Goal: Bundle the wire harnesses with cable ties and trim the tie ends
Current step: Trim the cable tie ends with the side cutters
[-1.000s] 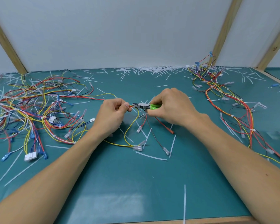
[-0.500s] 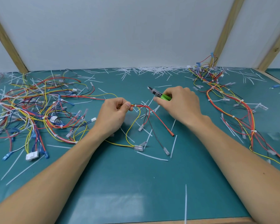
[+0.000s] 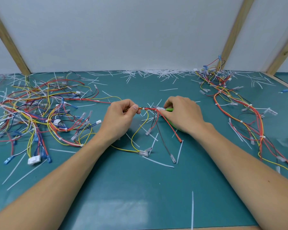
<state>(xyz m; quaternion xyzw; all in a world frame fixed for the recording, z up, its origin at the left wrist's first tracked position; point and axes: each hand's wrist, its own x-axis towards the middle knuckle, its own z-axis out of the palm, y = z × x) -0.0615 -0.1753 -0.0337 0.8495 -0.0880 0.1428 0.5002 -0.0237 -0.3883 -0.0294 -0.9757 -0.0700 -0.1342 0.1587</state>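
Observation:
At the middle of the teal mat, my left hand pinches a thin wire harness of red, yellow and black wires between thumb and forefinger. A small white cable tie sits on the harness just right of my thumb. My right hand grips the green-handled cutters, with its fingertips down on the harness's right part; most of the tool is hidden under the palm. The harness's loose ends with clear terminals fan out toward me.
A tangled pile of harnesses covers the left of the mat. A row of tied harnesses runs down the right side. Cut tie ends litter the back edge, and loose white ties lie near me.
My right hand lifted the cutters away from the harness, then came back down onto it with the tool tucked under the palm. My left hand kept its pinch in the same place.

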